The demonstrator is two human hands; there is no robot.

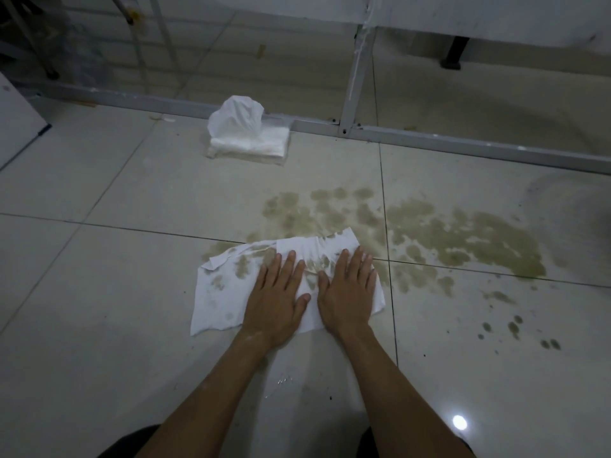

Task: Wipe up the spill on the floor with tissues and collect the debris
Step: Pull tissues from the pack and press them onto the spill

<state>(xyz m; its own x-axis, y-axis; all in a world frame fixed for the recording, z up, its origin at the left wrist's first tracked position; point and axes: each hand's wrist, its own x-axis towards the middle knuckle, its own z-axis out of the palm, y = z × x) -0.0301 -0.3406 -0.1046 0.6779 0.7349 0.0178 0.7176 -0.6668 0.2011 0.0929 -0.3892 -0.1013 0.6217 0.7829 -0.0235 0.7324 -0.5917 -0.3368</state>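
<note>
- The tissue (pixel 231 292) is spread on the floor (pixel 99 325) at the near left edge of the spill (pixel 446 239); it is already blotched brown.
- The left hand (pixel 276 299) and right hand (pixel 347 297) are pressed flat on it, fingers (pixel 291 259) extended, nothing gripped.
- The sheet is judged light, limp and, once wet, easily torn; it is best bunched from the dry near edge.
- Spare tissues are kept in the pack (pixel 248 137) beyond.

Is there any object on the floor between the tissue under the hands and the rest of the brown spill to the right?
Nothing visible. The tissue lies flat under the left hand and right hand, its right edge at the spill. Only wet tile lies between; the tissue pack sits farther back.
</note>
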